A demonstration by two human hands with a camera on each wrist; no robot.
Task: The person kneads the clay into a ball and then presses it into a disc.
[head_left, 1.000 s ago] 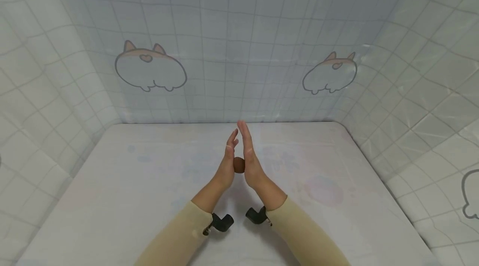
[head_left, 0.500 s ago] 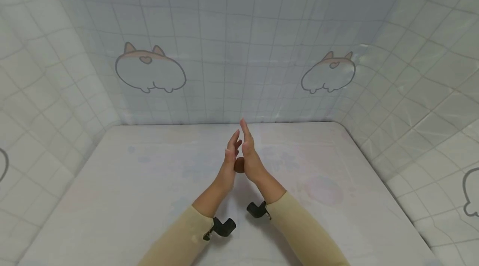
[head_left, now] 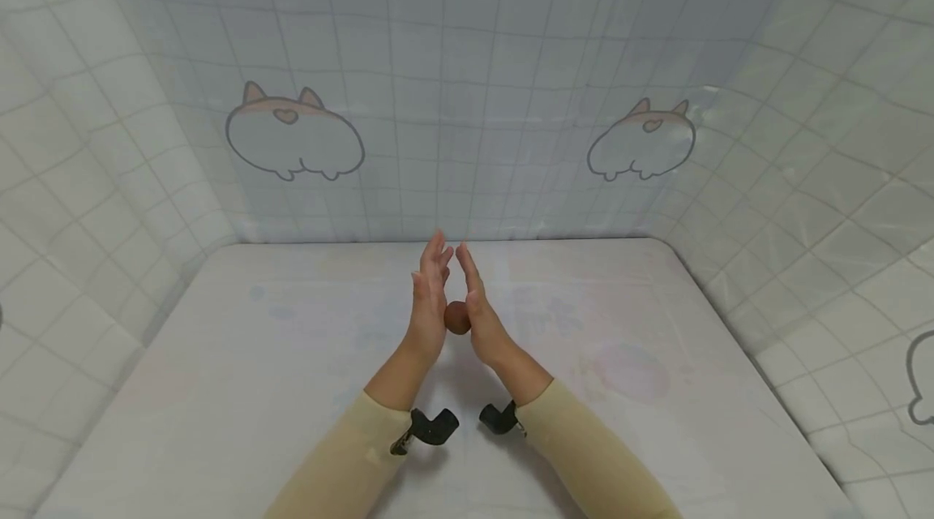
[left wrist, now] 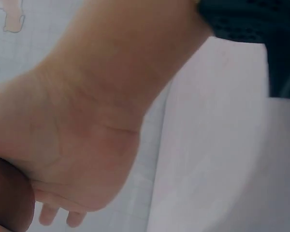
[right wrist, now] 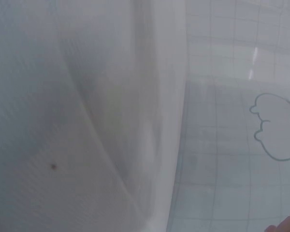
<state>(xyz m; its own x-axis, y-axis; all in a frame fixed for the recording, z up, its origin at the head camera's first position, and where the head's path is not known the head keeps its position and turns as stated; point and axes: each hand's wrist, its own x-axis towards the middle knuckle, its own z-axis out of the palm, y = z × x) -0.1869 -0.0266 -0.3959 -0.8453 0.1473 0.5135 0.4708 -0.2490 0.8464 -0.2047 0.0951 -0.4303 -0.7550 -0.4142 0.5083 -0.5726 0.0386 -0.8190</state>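
Note:
A brown ball (head_left: 457,318) sits between my two palms above the table, touched from both sides. My left hand (head_left: 427,304) presses it from the left with fingers straight and slightly spread. From the other side my right hand (head_left: 485,319) bears on it with its palm, fingers extended. Part of the ball (left wrist: 10,195) shows at the lower left of the left wrist view, against the palm of the left hand (left wrist: 72,140). Only a bit of the right hand (right wrist: 285,224) enters the right wrist view, at its lower right corner.
A pale table (head_left: 292,365) lies under the hands. Behind it stands a white gridded sheet (head_left: 467,97) with cartoon animal drawings, and similar sheets close off both sides. Black curved wrist mounts (head_left: 435,427) jut inward from the sleeves.
The palms slide against each other with the ball between them. My left hand has moved forward and left, while my right has drawn back slightly. The ball has shifted a little left.

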